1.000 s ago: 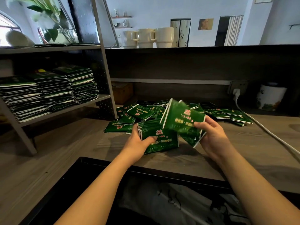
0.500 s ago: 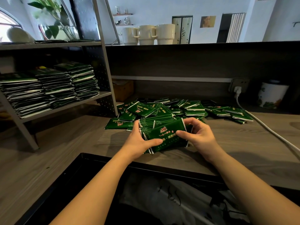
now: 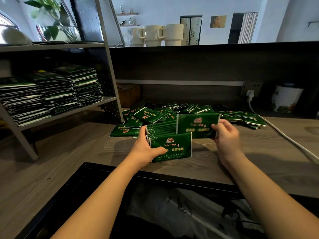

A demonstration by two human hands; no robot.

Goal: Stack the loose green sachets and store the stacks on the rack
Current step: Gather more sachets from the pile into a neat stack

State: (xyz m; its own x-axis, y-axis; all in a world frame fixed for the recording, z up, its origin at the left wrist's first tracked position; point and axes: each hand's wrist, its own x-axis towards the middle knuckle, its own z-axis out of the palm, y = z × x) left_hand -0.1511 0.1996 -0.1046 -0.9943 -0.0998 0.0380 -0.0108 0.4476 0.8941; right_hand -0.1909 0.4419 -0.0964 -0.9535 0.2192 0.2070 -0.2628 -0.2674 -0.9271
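Stacking step in hand: the stack (image 3: 165, 135) is being gripped on the counter (image 3: 72, 149) by the left hand (image 3: 146, 149); one sachet (image 3: 196, 125) is being pinched at 2 o'clock by the right hand (image 3: 226, 135). Next, squaring onto the stack is likely needed.

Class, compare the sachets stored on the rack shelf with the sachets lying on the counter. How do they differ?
The sachets on the rack shelf lie flat in neat, tall stacks, side by side; the sachets on the counter sprawl in a low, loose heap at mixed angles. The shelf stacks go untouched; both hands work by the heap. Both are green.
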